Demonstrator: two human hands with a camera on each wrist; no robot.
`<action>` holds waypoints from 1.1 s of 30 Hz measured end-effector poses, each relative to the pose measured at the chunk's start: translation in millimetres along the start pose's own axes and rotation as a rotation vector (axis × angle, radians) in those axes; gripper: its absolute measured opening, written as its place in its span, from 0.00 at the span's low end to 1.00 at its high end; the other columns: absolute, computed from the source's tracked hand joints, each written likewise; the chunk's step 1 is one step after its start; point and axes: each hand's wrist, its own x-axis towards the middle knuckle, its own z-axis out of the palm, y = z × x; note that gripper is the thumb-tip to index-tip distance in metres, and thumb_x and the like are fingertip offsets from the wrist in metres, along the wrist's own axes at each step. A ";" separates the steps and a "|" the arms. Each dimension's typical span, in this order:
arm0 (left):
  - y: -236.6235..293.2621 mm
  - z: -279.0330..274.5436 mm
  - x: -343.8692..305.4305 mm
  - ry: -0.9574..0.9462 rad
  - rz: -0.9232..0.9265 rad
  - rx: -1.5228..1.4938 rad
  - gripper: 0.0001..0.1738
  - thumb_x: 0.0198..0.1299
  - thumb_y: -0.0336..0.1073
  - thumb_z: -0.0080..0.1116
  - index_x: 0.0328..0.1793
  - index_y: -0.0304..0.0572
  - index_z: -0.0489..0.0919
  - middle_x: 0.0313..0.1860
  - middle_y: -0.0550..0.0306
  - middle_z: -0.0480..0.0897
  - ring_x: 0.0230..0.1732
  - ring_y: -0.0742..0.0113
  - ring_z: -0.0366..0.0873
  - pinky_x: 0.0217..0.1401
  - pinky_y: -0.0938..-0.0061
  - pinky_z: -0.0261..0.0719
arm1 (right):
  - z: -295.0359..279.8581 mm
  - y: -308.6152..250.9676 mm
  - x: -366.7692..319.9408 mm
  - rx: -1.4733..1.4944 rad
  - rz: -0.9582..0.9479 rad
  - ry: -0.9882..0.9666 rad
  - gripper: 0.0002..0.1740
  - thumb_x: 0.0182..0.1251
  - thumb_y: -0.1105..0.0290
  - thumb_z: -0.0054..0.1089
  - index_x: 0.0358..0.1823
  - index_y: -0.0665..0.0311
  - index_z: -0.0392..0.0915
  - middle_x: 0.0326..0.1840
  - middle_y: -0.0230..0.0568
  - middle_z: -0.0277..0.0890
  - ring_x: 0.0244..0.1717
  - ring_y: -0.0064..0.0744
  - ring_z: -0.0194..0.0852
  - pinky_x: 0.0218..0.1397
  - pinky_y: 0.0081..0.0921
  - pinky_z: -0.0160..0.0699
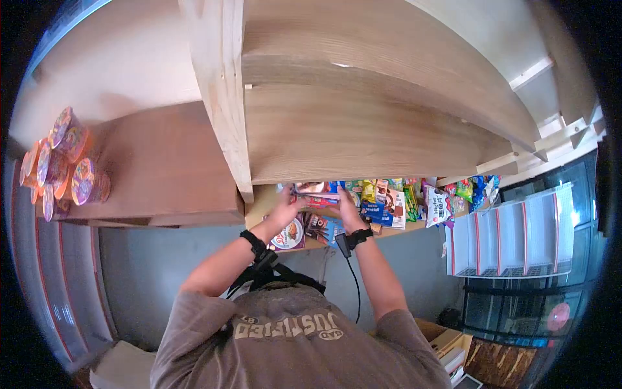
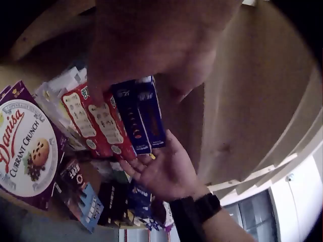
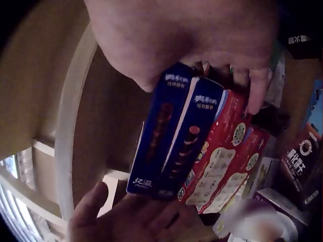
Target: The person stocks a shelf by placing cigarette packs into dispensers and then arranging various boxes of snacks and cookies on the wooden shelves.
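Between the two hands stands a row of slim boxes: two blue boxes [image 3: 174, 136] and two red boxes [image 3: 222, 156], side by side and touching. My right hand [image 3: 192, 40] has its fingers curled over one end of the row in the right wrist view. At the other end, my left hand [image 3: 141, 219] grips from below, thumb apart. In the head view the left hand [image 1: 284, 211] and right hand [image 1: 350, 211] face each other across the boxes. A purple Danisa box [image 2: 30, 146] lies beside them in the left wrist view.
Snack packets [image 1: 389, 204] and bags crowd the shelf to the right. Orange-purple tubs [image 1: 68, 162] are stacked on the left shelf [image 1: 162, 155]. A wooden upright [image 1: 223, 97] stands between the shelf sections, with a broad board [image 1: 376, 129] above the hands.
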 end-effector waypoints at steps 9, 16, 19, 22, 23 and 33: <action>8.4 -0.3 -4.4 0.073 -0.254 -0.223 0.34 0.64 0.44 0.65 0.66 0.32 0.61 0.52 0.46 0.81 0.53 0.64 0.79 0.57 0.69 0.78 | -4.8 -14.5 -33.5 0.135 -0.056 0.022 0.34 0.71 0.50 0.57 0.70 0.64 0.62 0.66 0.40 0.69 0.62 0.32 0.70 0.64 0.35 0.73; 7.9 -1.9 5.0 -0.047 -0.260 -0.155 0.38 0.63 0.40 0.66 0.71 0.31 0.59 0.55 0.46 0.80 0.55 0.64 0.78 0.59 0.70 0.76 | -13.5 4.0 -29.1 0.149 -0.010 0.042 0.35 0.71 0.49 0.58 0.71 0.61 0.62 0.63 0.40 0.71 0.55 0.32 0.78 0.57 0.33 0.76; 22.6 -3.5 6.6 -0.066 -0.287 -0.161 0.38 0.63 0.41 0.66 0.71 0.31 0.60 0.57 0.47 0.79 0.56 0.64 0.77 0.60 0.69 0.75 | -18.5 8.6 -18.9 0.176 0.085 -0.030 0.36 0.71 0.48 0.57 0.72 0.61 0.60 0.64 0.41 0.71 0.55 0.33 0.78 0.56 0.34 0.76; 29.3 -5.4 5.7 -0.076 -0.348 -0.146 0.35 0.63 0.43 0.66 0.70 0.36 0.63 0.55 0.51 0.79 0.53 0.66 0.77 0.55 0.70 0.76 | -24.1 15.6 -6.6 0.124 0.027 -0.071 0.36 0.72 0.47 0.55 0.71 0.62 0.61 0.66 0.40 0.70 0.60 0.33 0.75 0.58 0.34 0.76; 28.4 -5.8 5.5 -0.093 -0.358 -0.151 0.34 0.62 0.46 0.66 0.69 0.41 0.66 0.51 0.55 0.79 0.49 0.68 0.77 0.49 0.71 0.78 | -26.6 18.7 -0.9 0.129 0.022 -0.091 0.36 0.72 0.47 0.55 0.71 0.62 0.61 0.66 0.40 0.70 0.60 0.33 0.75 0.58 0.34 0.76; 36.7 3.2 1.4 0.039 -0.379 -0.112 0.31 0.65 0.47 0.63 0.68 0.41 0.65 0.56 0.49 0.77 0.55 0.62 0.77 0.53 0.65 0.80 | -42.1 37.8 31.6 -0.056 -0.289 0.055 0.19 0.71 0.60 0.61 0.54 0.65 0.74 0.47 0.32 0.78 0.48 0.21 0.73 0.54 0.22 0.70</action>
